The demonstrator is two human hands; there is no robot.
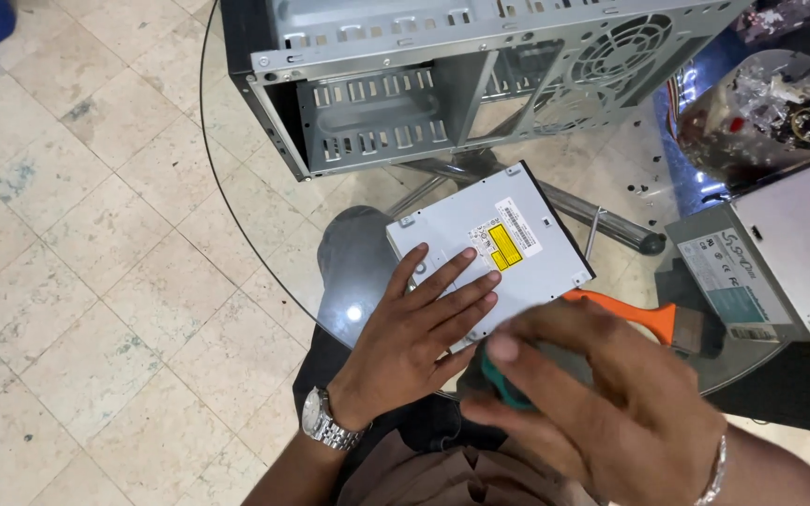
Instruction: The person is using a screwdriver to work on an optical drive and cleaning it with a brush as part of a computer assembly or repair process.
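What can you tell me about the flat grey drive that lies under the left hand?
The optical drive is a flat, rectangular box of light grey metal with a dark front edge and a yellow and white label on top. It lies tilted on the round glass table, below the open computer case. The left hand rests flat on its near corner; the right hand hovers close by.

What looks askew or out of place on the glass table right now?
The optical drive lies tilted, its near end over the table's edge, steadied by the left hand. An orange-handled brush lies partly beneath it. The right hand is blurred, holding something teal.
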